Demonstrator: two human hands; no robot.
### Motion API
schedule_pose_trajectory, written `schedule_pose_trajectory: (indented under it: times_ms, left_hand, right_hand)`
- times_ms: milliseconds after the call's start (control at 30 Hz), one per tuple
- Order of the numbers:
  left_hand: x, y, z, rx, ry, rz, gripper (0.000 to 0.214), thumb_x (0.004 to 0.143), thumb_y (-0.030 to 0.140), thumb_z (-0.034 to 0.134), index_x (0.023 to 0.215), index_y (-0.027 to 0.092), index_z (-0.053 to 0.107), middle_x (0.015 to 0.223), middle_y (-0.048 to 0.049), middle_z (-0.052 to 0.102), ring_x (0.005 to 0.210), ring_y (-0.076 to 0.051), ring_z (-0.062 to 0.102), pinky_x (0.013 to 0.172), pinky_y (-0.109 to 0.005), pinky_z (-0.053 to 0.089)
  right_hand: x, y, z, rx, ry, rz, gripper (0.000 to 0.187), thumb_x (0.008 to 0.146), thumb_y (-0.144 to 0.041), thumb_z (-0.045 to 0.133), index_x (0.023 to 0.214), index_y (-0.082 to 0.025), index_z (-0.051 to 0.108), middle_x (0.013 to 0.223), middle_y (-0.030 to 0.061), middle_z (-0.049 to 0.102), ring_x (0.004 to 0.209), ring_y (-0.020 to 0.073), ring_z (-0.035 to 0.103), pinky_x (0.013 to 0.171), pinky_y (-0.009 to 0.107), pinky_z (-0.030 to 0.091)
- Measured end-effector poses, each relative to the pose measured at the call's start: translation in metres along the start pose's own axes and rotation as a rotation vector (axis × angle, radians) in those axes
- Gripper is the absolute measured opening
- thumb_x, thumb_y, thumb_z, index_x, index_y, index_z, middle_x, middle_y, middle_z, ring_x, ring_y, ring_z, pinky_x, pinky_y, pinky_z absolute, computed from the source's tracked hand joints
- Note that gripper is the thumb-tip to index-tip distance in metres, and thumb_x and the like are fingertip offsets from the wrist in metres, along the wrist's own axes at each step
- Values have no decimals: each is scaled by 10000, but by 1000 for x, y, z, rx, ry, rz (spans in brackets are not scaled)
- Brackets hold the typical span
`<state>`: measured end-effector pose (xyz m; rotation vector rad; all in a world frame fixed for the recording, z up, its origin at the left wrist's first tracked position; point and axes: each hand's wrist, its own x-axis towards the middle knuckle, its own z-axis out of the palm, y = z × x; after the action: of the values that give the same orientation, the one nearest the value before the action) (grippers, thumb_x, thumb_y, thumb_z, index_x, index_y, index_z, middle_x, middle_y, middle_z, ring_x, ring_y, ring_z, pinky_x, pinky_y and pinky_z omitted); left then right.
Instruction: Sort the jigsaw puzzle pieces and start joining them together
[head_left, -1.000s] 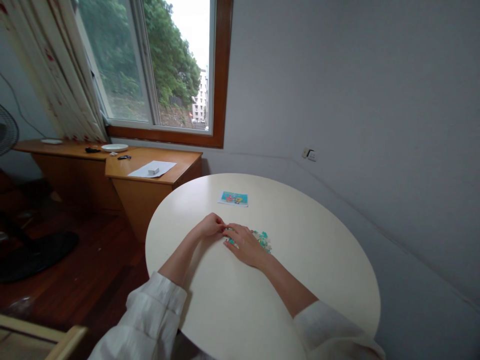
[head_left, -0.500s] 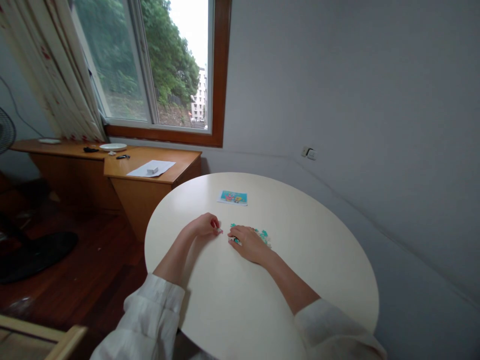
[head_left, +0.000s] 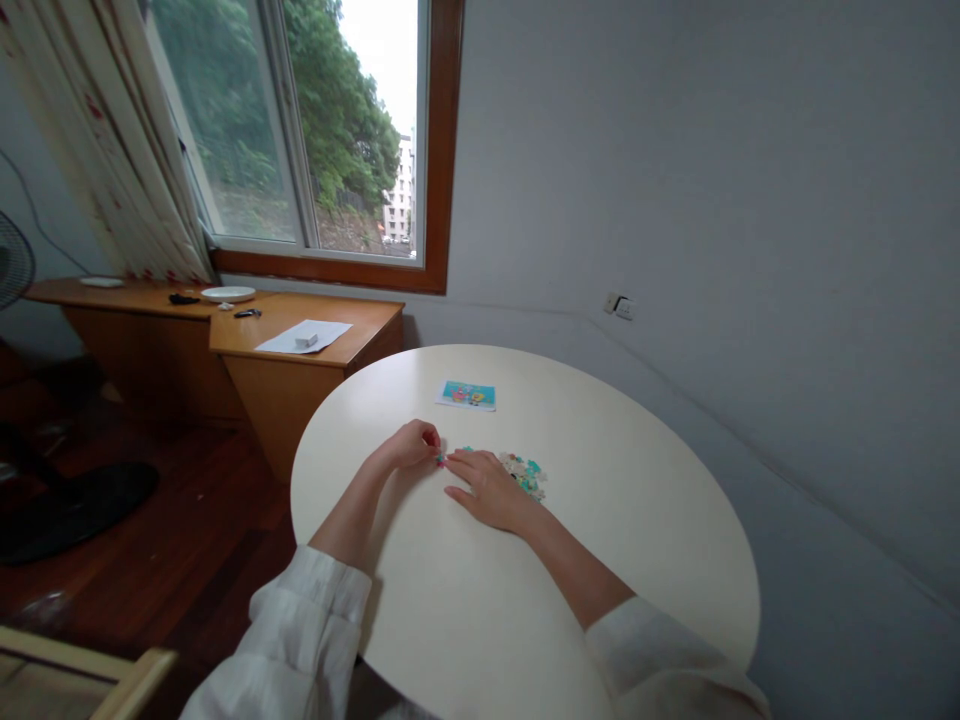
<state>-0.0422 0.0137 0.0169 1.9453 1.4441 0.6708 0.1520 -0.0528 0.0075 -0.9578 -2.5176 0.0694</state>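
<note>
A: What's different from half a second ago?

B: The right hand [head_left: 487, 487] has come over from the pile of loose jigsaw pieces [head_left: 531, 475] to meet the left hand [head_left: 414, 447]. There was a gap between them then; now the right fingertips are at the small jigsaw piece [head_left: 441, 461], touching it or just beside it. I'd judge that both hands are now busy with that one piece.

A: And where is it?

B: Take the picture card [head_left: 468, 396] as the landmark. The piece is on the wearer's side of it, roughly in line with its left edge. The pile is on that side too, reaching out past its right edge, partly under the right hand. All of it is on the round white table [head_left: 675, 540].

A: How are the grips?

B: The left fingertips look pinched together on the piece. The right thumb stands apart from its fingers; whether the palm hides anything, I can't tell.

A: Which way does the piece point?

B: Too small to say; teal and pink show, but no clear long axis. The card's long axis runs crosswise to the wearer.
</note>
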Motion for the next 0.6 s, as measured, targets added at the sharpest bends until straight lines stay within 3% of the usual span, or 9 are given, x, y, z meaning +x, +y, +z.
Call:
schedule_pose_trajectory:
  times_ms: [100, 233, 400, 500, 600]
  left_hand:
    - [1, 1, -2, -42, 56, 42, 103, 602, 230, 630, 626, 131, 640, 567, 14, 565, 533, -100, 464, 520, -213, 342]
    - [0, 7, -4, -109, 121, 79, 153, 628, 272, 644, 660, 123, 652, 472, 54, 464, 464, -76, 381, 484, -208, 284]
    - [-5, 18, -2, -176, 182, 182, 198, 687, 313, 628, 709, 117, 654, 450, 66, 417, 450, -66, 345, 466, -202, 253]
    - [-5, 22, 2, -253, 173, 195, 218, 709, 331, 622, 726, 115, 646, 473, 41, 482, 467, -80, 426, 475, -198, 316]
    - [-5, 25, 5, -336, 127, 201, 173, 718, 289, 617, 720, 116, 630, 538, 0, 571, 518, -102, 520, 528, -211, 409]
  right_hand:
    - [0, -4, -1, 9, -107, 3, 406, 898, -334, 463, 1278, -195, 501, 1329, 111, 517, 1283, 241, 406, 1052, 470, 295]
    - [1, -6, -6, 26, -142, 36, 350, 907, -318, 451, 1221, -197, 546, 1302, 101, 545, 1255, 229, 439, 1061, 468, 270]
    - [3, -4, -7, 43, -68, 21, 234, 911, -287, 454, 1017, -180, 634, 1124, 78, 653, 1106, 188, 549, 1026, 434, 303]
    - [4, -2, -6, 28, 8, 32, 233, 919, -270, 431, 915, -171, 641, 962, 71, 692, 970, 181, 597, 961, 398, 360]
    - [5, 0, -7, 12, 113, 86, 208, 908, -244, 431, 938, -166, 621, 957, 87, 679, 957, 196, 589, 909, 377, 397]
